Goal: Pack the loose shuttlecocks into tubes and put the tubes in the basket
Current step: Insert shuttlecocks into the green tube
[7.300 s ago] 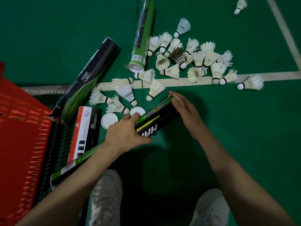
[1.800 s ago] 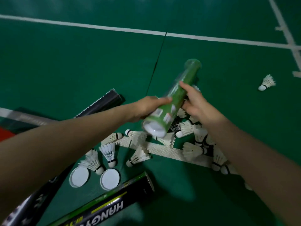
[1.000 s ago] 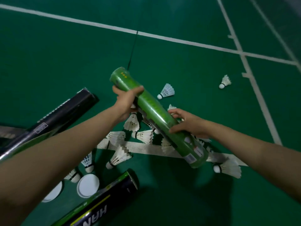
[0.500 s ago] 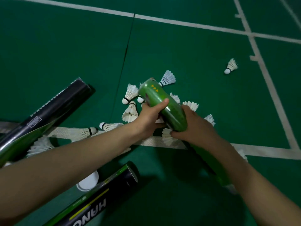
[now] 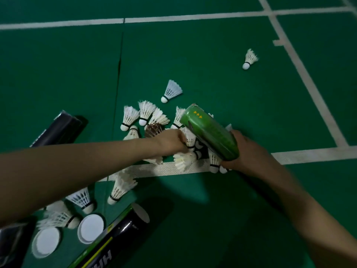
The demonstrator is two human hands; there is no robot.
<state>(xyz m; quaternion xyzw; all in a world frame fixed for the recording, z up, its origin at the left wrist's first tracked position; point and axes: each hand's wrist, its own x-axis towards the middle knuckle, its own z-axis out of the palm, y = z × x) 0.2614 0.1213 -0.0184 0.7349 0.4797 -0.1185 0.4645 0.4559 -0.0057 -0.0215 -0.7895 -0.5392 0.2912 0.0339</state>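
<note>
My right hand [image 5: 249,153] grips a green tube [image 5: 209,132], which tilts up and away over the pile of loose white shuttlecocks [image 5: 146,117] on the green court floor. My left hand [image 5: 170,141] reaches into the pile just left of the tube, and its curled fingers pinch a white shuttlecock [image 5: 190,139]. One shuttlecock [image 5: 172,90] lies beyond the pile, and another shuttlecock [image 5: 250,59] sits far off at the upper right. The basket is out of view.
A black-and-green tube [image 5: 116,238] lies at the bottom, its open end up. Two white caps [image 5: 90,228] [image 5: 46,241] lie left of it, with more shuttlecocks [image 5: 82,199] nearby. A black tube [image 5: 58,130] lies at the left. White court lines [image 5: 309,153] cross the floor.
My left hand let go of the green tube and dropped into the pile, taking a shuttlecock. The right hand alone now holds the tube, farther right.
</note>
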